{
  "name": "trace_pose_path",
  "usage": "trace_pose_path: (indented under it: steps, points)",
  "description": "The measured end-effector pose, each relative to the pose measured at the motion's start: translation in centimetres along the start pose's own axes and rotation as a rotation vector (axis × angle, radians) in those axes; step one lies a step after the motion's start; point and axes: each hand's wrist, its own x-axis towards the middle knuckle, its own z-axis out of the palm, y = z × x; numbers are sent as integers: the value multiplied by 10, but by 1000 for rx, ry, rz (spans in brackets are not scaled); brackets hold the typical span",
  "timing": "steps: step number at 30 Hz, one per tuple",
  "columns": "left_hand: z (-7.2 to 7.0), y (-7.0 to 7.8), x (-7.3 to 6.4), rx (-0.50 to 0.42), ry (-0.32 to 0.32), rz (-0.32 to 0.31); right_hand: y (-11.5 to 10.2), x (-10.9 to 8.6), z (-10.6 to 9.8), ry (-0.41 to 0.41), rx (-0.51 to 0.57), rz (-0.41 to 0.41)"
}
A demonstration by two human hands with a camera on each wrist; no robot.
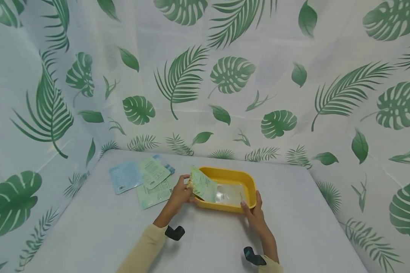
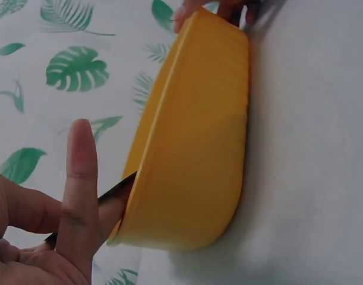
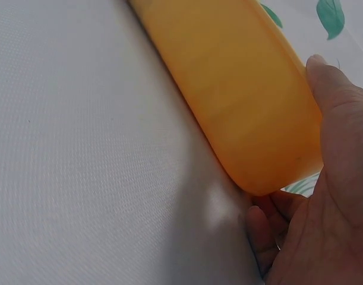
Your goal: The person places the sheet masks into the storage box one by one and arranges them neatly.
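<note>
A yellow plastic tray [image 1: 222,207] with raised walls sits on the white table. At its left end my left hand [image 1: 181,194] pinches a green printed sachet [image 1: 205,185], which leans into the tray at a tilt. In the left wrist view the sachet's dark edge [image 2: 117,189] shows between the fingers, close against the tray rim. Inside the tray lies a pale, partly see-through packet [image 1: 233,194], overlapped by the green one. My right hand [image 1: 255,217] grips the tray's front right corner, thumb at the rim and fingers curled beneath the tray's outer wall [image 3: 246,101].
Left of the tray lie several flat sachets: a blue one [image 1: 125,177], a pale green one [image 1: 154,172] overlapping it, and a larger green one [image 1: 155,195] beneath. Another blue packet [image 1: 165,163] peeks out behind. A leaf-patterned curtain [image 1: 239,125] stands along the table's back edge.
</note>
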Motion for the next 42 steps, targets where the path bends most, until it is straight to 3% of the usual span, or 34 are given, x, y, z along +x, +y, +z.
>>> trace_pose_path:
  steps: [7,10,15,22,26,33,38,42]
  points:
    - [10,4,6,376,37,32,3,3,1,5,-8,-9]
    - [14,3,8,484,44,88,4,3,0,10,-17,-15]
    - [23,1,10,615,86,99,2,3,-1,1,-22,9]
    - [39,1,8,938,207,120,0,2,1,-4,-5,9]
    - [48,5,7,1095,222,134,0,1,2,-2,3,2]
    - [55,8,9,1223,192,126,-2,1,1,3,12,-21]
    - [57,12,10,1236,152,137,-2,1,1,12,-3,-33]
    - [57,12,13,1239,112,103,-2,1,2,7,-6,-24]
